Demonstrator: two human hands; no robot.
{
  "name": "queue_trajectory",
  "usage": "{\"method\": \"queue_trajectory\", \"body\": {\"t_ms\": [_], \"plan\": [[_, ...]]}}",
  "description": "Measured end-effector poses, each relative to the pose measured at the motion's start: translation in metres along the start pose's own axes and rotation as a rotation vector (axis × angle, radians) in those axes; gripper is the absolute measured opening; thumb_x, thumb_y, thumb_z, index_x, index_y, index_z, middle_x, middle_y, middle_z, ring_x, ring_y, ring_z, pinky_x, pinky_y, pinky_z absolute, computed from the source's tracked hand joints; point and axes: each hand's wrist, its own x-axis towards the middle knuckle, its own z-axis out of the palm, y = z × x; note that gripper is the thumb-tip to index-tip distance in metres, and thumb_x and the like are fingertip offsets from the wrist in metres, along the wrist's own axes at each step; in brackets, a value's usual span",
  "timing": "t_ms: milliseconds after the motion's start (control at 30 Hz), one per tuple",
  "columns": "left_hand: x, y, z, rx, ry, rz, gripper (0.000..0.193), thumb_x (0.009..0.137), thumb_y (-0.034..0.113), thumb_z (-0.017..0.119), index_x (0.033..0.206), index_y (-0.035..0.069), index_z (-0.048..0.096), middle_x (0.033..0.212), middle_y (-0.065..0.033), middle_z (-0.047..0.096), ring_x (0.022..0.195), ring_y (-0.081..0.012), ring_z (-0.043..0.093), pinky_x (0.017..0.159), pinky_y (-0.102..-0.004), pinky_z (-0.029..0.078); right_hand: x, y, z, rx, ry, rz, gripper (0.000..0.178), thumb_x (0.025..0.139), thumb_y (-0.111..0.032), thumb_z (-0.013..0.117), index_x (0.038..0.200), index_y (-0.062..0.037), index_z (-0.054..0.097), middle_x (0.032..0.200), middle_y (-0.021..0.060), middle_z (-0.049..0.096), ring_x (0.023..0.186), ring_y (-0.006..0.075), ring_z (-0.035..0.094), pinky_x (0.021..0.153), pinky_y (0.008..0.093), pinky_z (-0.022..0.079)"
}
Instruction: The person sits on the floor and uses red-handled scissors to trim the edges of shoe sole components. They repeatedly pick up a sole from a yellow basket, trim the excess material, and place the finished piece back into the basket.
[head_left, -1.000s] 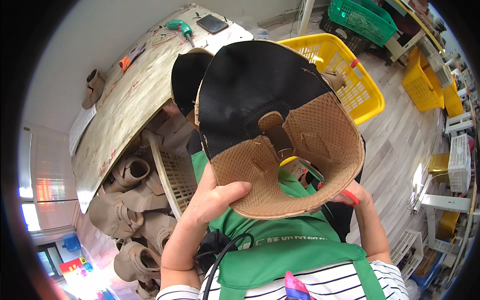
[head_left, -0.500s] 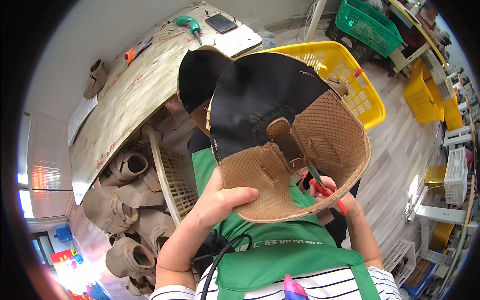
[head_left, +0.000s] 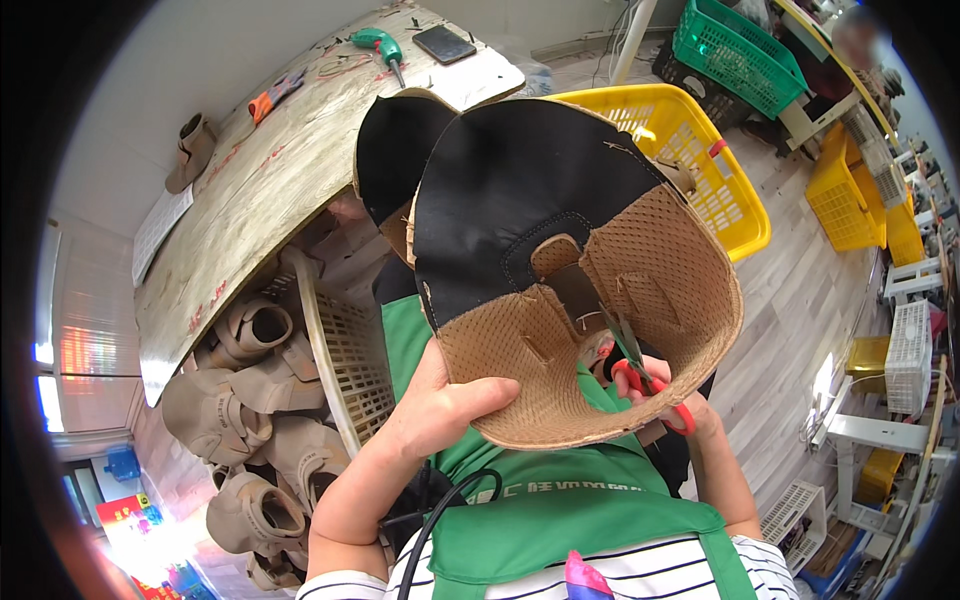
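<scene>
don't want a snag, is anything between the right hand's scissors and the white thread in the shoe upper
Nothing visible stands between the tips of the scissors and the white thread inside the shoe upper; its near rim only hides part of the right hand.

Worn, pale tabletop (head_left: 225, 235) over there w/ green pistol-shaped tool (head_left: 377, 43), flat blk rect. phone (head_left: 444, 44), orange-&-grey glove (head_left: 275, 97), beige shoe upper (head_left: 192, 153).

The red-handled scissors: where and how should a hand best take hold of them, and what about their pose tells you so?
Probably by the red handles, coming from the person's right and near side. The handles sit lower and to the right, where the right hand holds them, while the blades slant up and left, away from the body.
</scene>
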Motion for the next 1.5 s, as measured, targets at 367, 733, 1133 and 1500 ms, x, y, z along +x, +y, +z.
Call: {"method": "queue_trajectory", "body": {"t_ms": [367, 733, 1133, 1500], "plan": [[0.001, -0.003, -0.001, -0.054, -0.003, 0.002, 0.057, 0.071, 0.003, 0.063, 0.125, -0.008, 0.049, 0.115, -0.0165, 0.061, 0.103, -0.024, 0.061, 0.09, -0.035, 0.048, 0.005, 0.007, -0.01, -0.11, -0.071, -0.094, 0.028, 0.084, -0.023, 0.069, 0.097, -0.0016, 0.056, 0.085, -0.0001, 0.056, 0.074, 0.0073, 0.05, 0.064, 0.0222, 0.042], [0.003, -0.002, 0.002, -0.034, -0.006, 0.025, 0.056, 0.072, 0.004, 0.064, 0.124, -0.008, 0.049, 0.114, -0.0166, 0.061, 0.104, -0.024, 0.06, 0.091, -0.0354, 0.048, 0.003, 0.007, -0.017, -0.37, -0.197, -0.214, 0.024, 0.078, -0.022, 0.071, 0.081, -0.0028, 0.057, 0.076, -0.0029, 0.053, 0.069, 0.0049, 0.044, 0.06, 0.0204, 0.037], [0.0, -0.002, 0.006, -0.009, 0.003, 0.009, 0.056, 0.072, 0.005, 0.066, 0.124, -0.008, 0.05, 0.114, -0.0159, 0.062, 0.103, -0.0236, 0.061, 0.09, -0.0349, 0.048, 0.016, 0.008, -0.014, -0.085, -0.343, -0.097, 0.018, 0.076, -0.01, 0.069, 0.087, -0.0043, 0.056, 0.084, -0.0008, 0.053, 0.073, 0.0058, 0.047, 0.063, 0.0213, 0.038], [0.004, -0.01, 0.005, -0.032, -0.006, 0.02, 0.053, 0.073, 0.002, 0.063, 0.124, -0.008, 0.049, 0.114, -0.0165, 0.061, 0.102, -0.0234, 0.061, 0.09, -0.0346, 0.048, 0.025, 0.015, 0.03, -0.932, 0.471, -0.724, 0.029, 0.071, -0.011, 0.074, 0.093, -0.0013, 0.059, 0.077, 0.0052, 0.054, 0.069, 0.0148, 0.053, 0.063, 0.028, 0.044]]}}
